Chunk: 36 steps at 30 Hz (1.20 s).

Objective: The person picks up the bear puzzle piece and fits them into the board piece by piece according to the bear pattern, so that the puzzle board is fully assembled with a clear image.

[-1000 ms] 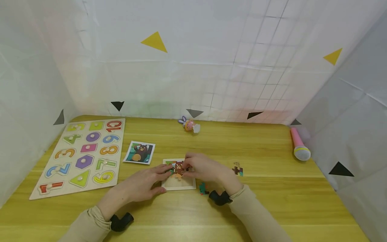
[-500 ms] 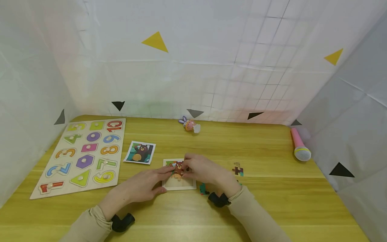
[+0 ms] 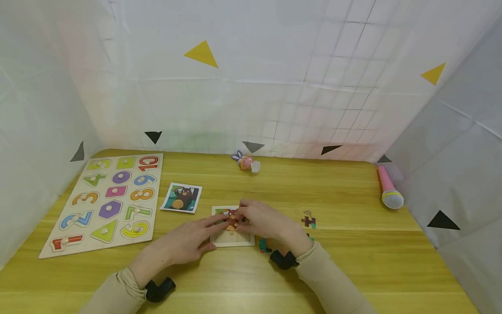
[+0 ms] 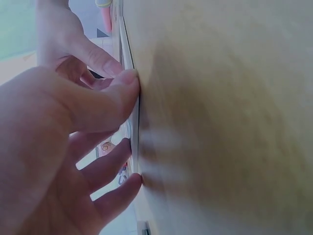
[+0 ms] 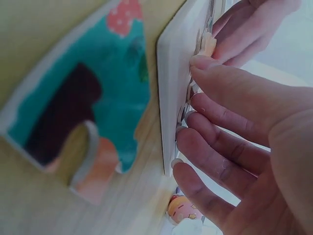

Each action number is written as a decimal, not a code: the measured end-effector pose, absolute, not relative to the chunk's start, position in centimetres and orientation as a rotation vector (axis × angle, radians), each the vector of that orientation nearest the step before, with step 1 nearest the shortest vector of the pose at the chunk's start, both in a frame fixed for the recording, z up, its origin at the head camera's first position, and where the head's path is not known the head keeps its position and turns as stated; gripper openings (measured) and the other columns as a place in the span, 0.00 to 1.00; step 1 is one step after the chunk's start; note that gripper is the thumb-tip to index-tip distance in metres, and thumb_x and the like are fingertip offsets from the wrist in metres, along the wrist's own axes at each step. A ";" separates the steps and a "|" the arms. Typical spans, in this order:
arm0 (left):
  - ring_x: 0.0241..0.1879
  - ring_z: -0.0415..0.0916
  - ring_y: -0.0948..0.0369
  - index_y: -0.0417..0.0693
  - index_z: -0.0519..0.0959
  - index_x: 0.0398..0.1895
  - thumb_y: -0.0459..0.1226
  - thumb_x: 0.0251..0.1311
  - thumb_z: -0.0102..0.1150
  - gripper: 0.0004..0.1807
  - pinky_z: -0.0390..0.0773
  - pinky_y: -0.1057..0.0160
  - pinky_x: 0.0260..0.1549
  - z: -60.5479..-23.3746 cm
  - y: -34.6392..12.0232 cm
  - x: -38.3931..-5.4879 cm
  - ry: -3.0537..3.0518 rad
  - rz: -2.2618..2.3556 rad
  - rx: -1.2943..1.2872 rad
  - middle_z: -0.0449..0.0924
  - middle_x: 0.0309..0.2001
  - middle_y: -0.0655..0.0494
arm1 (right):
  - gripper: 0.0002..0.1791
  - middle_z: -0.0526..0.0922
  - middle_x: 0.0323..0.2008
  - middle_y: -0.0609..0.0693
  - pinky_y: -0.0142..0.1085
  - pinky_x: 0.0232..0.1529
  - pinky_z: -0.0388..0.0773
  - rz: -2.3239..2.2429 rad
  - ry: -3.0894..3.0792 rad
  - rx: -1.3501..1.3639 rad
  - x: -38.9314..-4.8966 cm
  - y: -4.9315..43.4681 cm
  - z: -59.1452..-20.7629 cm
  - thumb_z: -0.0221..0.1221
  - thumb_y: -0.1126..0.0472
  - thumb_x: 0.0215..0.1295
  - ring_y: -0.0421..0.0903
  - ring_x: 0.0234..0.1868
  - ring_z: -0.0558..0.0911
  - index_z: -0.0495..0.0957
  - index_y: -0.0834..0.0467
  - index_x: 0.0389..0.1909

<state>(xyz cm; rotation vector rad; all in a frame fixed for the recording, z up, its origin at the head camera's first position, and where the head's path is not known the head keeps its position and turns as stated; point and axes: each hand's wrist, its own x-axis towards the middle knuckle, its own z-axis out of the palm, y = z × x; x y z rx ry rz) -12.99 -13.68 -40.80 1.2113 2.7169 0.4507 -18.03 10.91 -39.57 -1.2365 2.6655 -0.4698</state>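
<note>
A square wooden puzzle tray (image 3: pixel 235 243) lies on the table, partly filled with jigsaw pieces that show a brown bear (image 3: pixel 232 223). My left hand (image 3: pixel 184 240) reaches over the tray's left side, its extended fingers resting on the pieces and its thumb by the near left corner. From the right, my right hand (image 3: pixel 266 218) pinches a puzzle piece at the bear's edge between thumb and fingers; that piece is mostly hidden. Beside the tray, under the right wrist, lies a loose teal puzzle piece (image 5: pixel 117 93). Farther right is a loose brown puzzle piece (image 3: pixel 309 220).
At left lies a number-and-shape peg board (image 3: pixel 129 179). A bear picture card (image 3: pixel 181 198) is between it and the tray. A small rabbit-eared figure (image 3: pixel 246 163) lies at the back, and a pink toy microphone (image 3: pixel 389 189) at the far right. White sheets enclose the table.
My left fingertips have slid slightly right across the pieces, and the bear pieces under them have shifted a little. The right hand stays almost in place.
</note>
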 end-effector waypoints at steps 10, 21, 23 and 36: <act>0.73 0.62 0.49 0.47 0.64 0.75 0.39 0.70 0.59 0.32 0.73 0.48 0.63 -40.9 -13.7 -12.9 2.715 0.419 1.276 0.58 0.77 0.50 | 0.09 0.78 0.40 0.46 0.26 0.37 0.77 -0.500 2.677 -1.215 -17.9 10.9 -39.6 0.65 0.55 0.68 0.38 0.35 0.78 0.85 0.54 0.44; 0.74 0.59 0.45 0.52 0.65 0.75 0.38 0.71 0.56 0.30 0.72 0.45 0.63 -40.7 -13.5 -12.8 2.704 0.382 1.262 0.58 0.77 0.48 | 0.11 0.78 0.41 0.46 0.29 0.40 0.78 -0.516 2.694 -1.178 -18.0 11.0 -39.8 0.64 0.54 0.68 0.40 0.38 0.79 0.83 0.56 0.45; 0.74 0.58 0.45 0.51 0.65 0.75 0.38 0.72 0.55 0.30 0.71 0.44 0.64 -40.6 -13.5 -12.8 2.701 0.380 1.253 0.57 0.77 0.48 | 0.10 0.78 0.41 0.46 0.29 0.40 0.78 -0.510 2.698 -1.178 -18.0 10.9 -39.9 0.64 0.54 0.68 0.40 0.38 0.79 0.83 0.55 0.44; 0.74 0.58 0.45 0.51 0.66 0.75 0.37 0.71 0.56 0.29 0.70 0.44 0.65 -40.7 -13.5 -12.9 2.696 0.411 1.241 0.58 0.77 0.48 | 0.15 0.77 0.39 0.48 0.28 0.34 0.74 -0.532 2.663 -1.253 -18.1 10.9 -39.7 0.65 0.55 0.67 0.38 0.32 0.74 0.85 0.54 0.52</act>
